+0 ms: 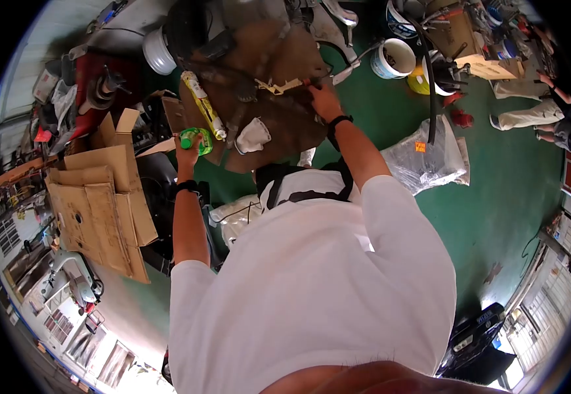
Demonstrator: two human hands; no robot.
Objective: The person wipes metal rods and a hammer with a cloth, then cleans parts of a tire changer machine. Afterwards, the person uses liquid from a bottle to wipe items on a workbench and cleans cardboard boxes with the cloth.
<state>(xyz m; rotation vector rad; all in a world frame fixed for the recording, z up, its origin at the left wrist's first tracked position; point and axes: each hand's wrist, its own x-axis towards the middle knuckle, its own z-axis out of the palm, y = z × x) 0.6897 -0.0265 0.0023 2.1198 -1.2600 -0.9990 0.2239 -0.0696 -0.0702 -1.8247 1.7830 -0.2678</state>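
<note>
Both hands at the brown mat, a green bottle in the left

In the head view, the left hand point(189, 152) has its fingers wrapped round the green bottle point(195, 140), at the left edge of the brown mat point(298, 56). The right hand point(327, 102) is at the mat's right side, its fingers closed at the red end of a yellow tool point(279, 87); how firmly they grip, I cannot tell.

A yellow tube point(203, 105) lies on the mat between the bottle and the tool, and a white cloth point(254, 135) lies just beside the tube's lower end. Cardboard point(102, 197) stands left of the left arm. Right of the mat are a white bucket point(392, 59) and, nearer the right arm, a plastic-wrapped pack point(423, 157) on the green floor point(489, 177).
</note>
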